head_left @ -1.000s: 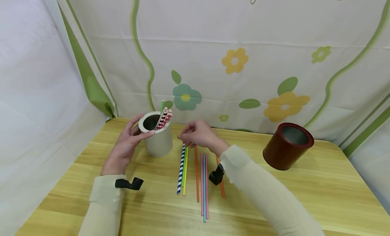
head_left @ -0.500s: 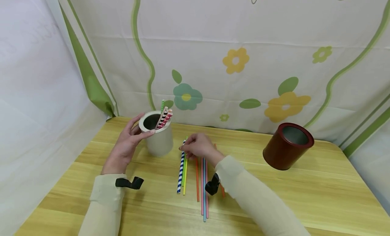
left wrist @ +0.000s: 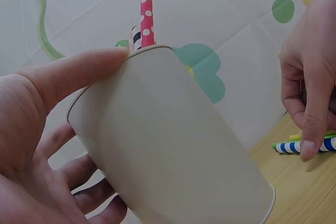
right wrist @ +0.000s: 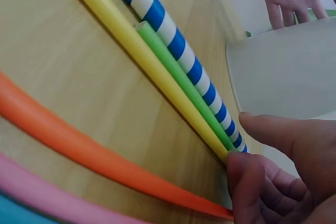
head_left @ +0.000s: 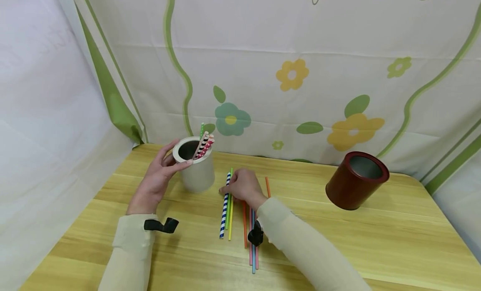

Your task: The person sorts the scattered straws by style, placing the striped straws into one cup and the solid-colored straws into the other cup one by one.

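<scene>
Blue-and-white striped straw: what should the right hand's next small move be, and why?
The right hand should probably close thumb and forefinger on the striped straw: they look parted in the right wrist view, near the straw's far end, and the left hand holds the white can, which already contains patterned straws.

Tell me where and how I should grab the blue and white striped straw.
I'd pinch the striped straw close to the end nearest you, coming from straight above and closing across its width. It's thin and lies flat on the table, and that end sticks out slightly past the green straw, so there is probably more room there.
</scene>
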Available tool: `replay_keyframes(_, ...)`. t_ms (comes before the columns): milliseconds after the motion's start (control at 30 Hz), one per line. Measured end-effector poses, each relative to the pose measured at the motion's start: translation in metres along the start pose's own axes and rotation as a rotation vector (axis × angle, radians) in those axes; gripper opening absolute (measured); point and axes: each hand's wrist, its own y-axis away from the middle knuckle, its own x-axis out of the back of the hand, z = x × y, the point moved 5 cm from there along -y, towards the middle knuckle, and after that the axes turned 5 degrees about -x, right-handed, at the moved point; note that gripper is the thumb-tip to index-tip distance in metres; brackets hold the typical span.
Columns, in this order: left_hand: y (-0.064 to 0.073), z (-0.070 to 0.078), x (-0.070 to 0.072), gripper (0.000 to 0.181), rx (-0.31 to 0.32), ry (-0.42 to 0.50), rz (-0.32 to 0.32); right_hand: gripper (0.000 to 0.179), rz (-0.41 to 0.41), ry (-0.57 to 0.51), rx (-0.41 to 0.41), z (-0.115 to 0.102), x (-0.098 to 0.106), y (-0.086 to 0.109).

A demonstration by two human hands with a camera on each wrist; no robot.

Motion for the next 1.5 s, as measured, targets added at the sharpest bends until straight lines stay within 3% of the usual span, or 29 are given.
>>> replay_keyframes(600,0.000,0.000,0.000,0.086,0.009,0.001,0.002,0.036,0.039,0.127,0.007,-0.004,-0.004,0.002)
replay_keyframes(1000,0.000,0.001,-0.001,0.087,0.016,0.003,0.006,0.051,0.023,0.115,-0.001,-0.005,-0.005,0.003)
replay_keyframes(1500,0.000,0.000,-0.001,0.086,0.013,0.000,0.010,0.045,0.007,-0.010,-0.036,0.002,0.008,0.000)
